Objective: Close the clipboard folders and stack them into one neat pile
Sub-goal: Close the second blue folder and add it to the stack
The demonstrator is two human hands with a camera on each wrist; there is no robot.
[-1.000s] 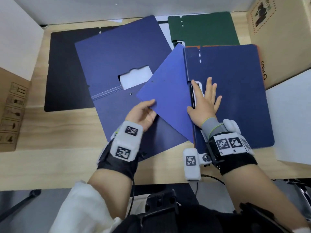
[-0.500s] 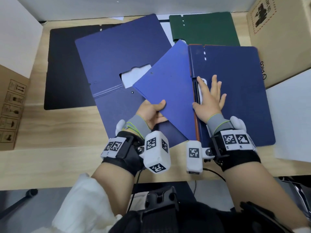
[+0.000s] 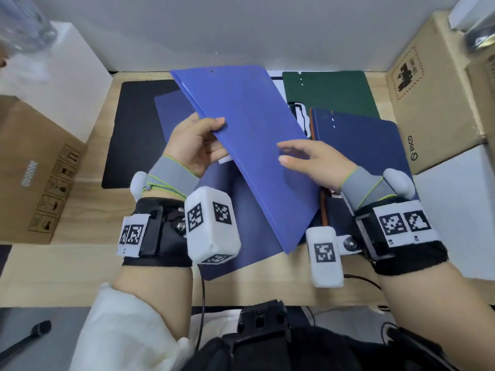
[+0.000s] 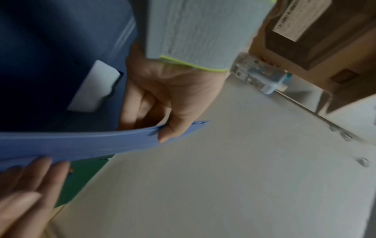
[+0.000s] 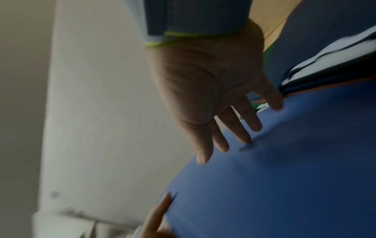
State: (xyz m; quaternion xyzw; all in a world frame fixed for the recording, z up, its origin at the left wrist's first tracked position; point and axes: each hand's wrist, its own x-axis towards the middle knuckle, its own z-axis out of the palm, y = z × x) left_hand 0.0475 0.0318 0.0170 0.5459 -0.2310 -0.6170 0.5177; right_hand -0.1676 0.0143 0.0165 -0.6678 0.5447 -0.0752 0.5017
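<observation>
Blue plastic, bright and thin: the lifted folder (image 3: 257,145) hangs tilted above the desk, its long axis running from far left down to near right, and from the double edge at its far end it looks shut. The left hand (image 3: 192,145) pinches its left long edge, thumb on top and fingers curled beneath, which the left wrist view confirms (image 4: 168,103). The right hand (image 3: 313,162) lies flat on the upper face with fingers straight, holding nothing (image 5: 213,96).

Just right of the lifted folder, under the right wrist, lies a closed navy folder (image 3: 375,145) with an orange spine, and that looks like the place for the pile. So the folder lies to the right of its grip, and the landing place further right again; I judge the left hand must carry it that way and swing the long axis square, while the right hand, being nearer, steers and presses.

Beneath the left wrist an open navy folder (image 3: 214,188) waits, a green folder (image 3: 334,95) lies at the far side, and a black mat (image 3: 134,129) sits on the wooden desk (image 3: 67,263) at left, with cardboard boxes on both sides
</observation>
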